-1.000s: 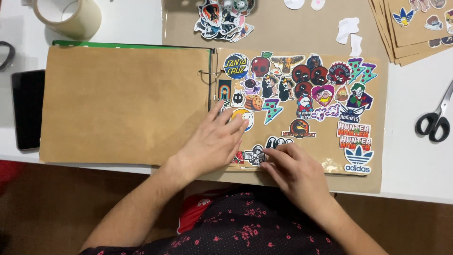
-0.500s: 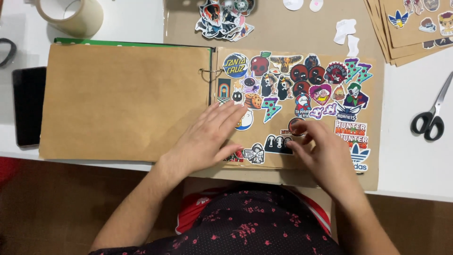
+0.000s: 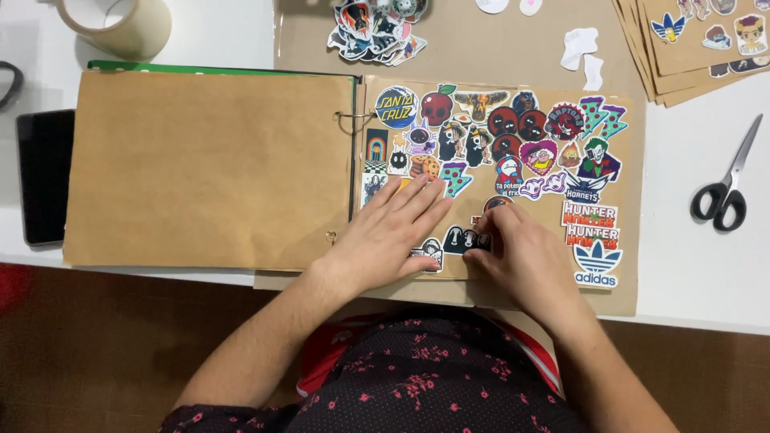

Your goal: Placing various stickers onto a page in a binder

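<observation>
From my feed I see a ring-bound scrapbook of brown kraft pages lying open on the white tabletop. Its left page is bare; its right page is crowded with colourful stickers. My left hand lies flat on the lower part of that page, fingers spread and released, covering a few stickers near the rings. My right hand sits just beside it, fingers curled down onto a black sticker at the lower middle of the page; whether they pinch it or only press it, I cannot tell.

Around the book: a roll of tape at the far left, a dark phone touching the left edge of the view, black-handled scissors well to the right, a loose heap of stickers beyond the book, and a stack of kraft sheets with stickers at the far right corner.
</observation>
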